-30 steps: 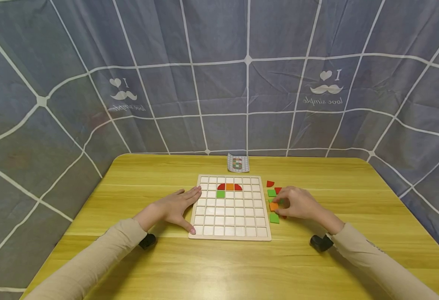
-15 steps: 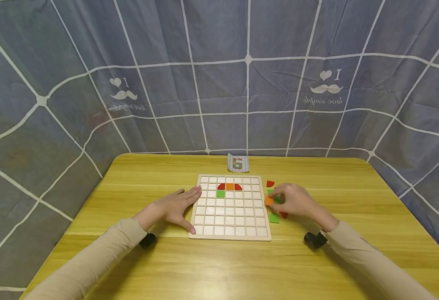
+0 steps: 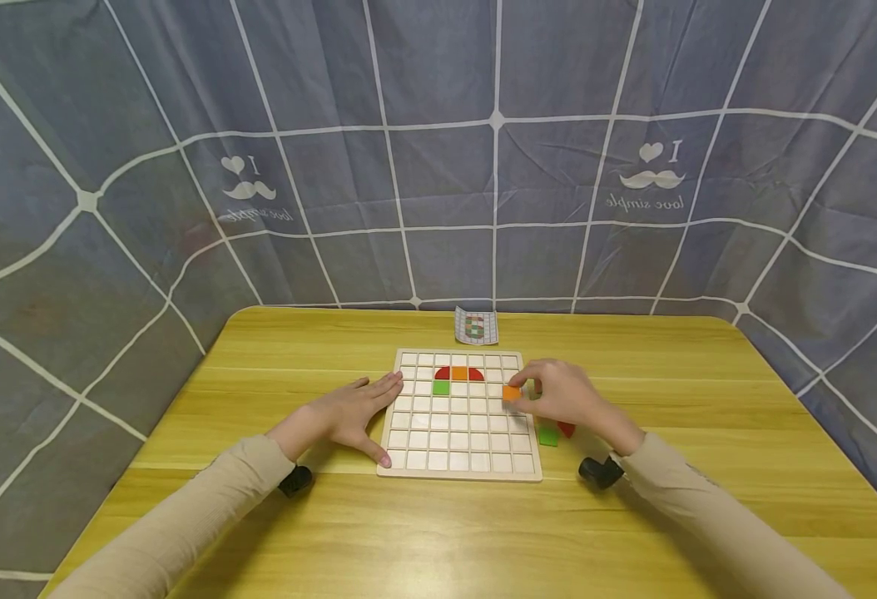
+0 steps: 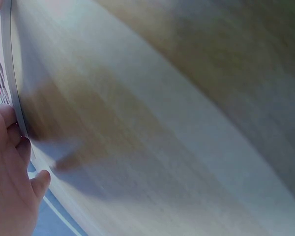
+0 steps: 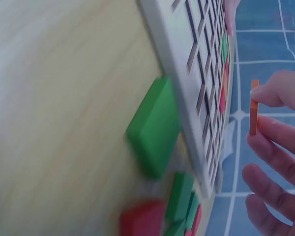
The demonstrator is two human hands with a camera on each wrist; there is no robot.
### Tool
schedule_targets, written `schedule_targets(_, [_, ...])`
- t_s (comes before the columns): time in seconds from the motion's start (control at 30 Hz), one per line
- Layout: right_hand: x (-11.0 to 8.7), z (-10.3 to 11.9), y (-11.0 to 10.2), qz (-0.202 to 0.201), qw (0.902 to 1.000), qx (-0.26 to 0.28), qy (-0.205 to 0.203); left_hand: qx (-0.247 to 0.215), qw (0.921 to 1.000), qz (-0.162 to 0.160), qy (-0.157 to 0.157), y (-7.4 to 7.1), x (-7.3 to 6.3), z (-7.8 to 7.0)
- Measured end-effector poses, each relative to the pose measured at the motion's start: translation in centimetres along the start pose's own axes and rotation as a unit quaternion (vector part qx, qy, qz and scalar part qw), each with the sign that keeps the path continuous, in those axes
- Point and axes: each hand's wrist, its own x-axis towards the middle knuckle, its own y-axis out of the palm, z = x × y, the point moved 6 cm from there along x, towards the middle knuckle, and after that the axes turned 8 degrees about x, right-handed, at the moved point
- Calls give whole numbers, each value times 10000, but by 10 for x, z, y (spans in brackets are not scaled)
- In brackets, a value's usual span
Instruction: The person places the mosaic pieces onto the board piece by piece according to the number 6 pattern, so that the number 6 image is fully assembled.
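A pale wooden grid board (image 3: 458, 466) lies on the table. My left hand (image 3: 352, 414) rests at its left edge, fingers spread, thumb at the near corner. Between thumb and fingertips my right hand (image 3: 562, 393) pinches an orange square tile (image 3: 511, 393), held over the board's right columns. The right wrist view shows that orange tile (image 5: 254, 108) edge-on, clear of the board. Set in the grid are a red quarter-round tile (image 3: 443, 373), an orange square (image 3: 459, 373), another red quarter-round (image 3: 476, 374) and, below the first, a green square (image 3: 441, 388).
Right of the board lie a green tile (image 3: 548, 436) and a red tile (image 3: 567, 429); more green and red pieces show in the right wrist view, partly hidden by my hand in the head view. A small printed pattern card (image 3: 476, 326) lies behind the board, near a grey curtain (image 3: 438, 266).
My right hand has lifted the orange square from among the loose tiles and carried it left over the board. The left hand has stayed put.
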Motion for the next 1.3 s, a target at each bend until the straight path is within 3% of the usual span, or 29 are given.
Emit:
schedule_targets(0.5, [29,30,18,102,9994,338,71,18,10000,9,-23,0,0,1])
schedule_targets(0.9, [47,47,35,215,9991,307,-175,58,9999,98,-21,0,0,1])
schedule_targets(1.3, [61,54,55,502,9978,413,131,132,9998,142,-37,3,3,5])
